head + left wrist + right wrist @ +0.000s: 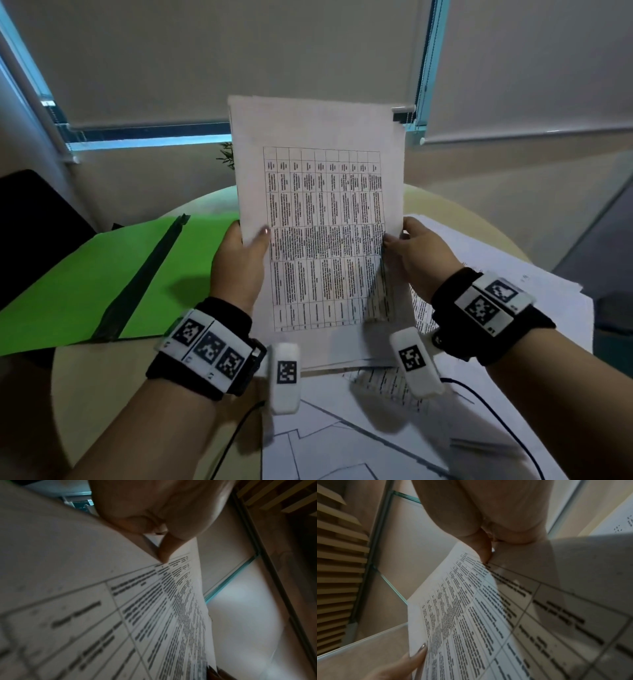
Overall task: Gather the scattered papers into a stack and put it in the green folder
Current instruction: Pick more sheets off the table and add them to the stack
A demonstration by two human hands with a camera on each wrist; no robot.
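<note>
We hold the stack of papers [318,219] upright above the round table [102,383], its printed grid facing us. Our left hand [239,263] pinches its left edge, our right hand [421,257] its right edge, thumbs in front. The green folder [102,274] lies open, just left. More loose sheets [342,445] lie spread beneath and to the right.

Matt white paper sheets [318,205]; smooth green card folder [102,274] with dull black spine; matt pale table [102,377]
</note>
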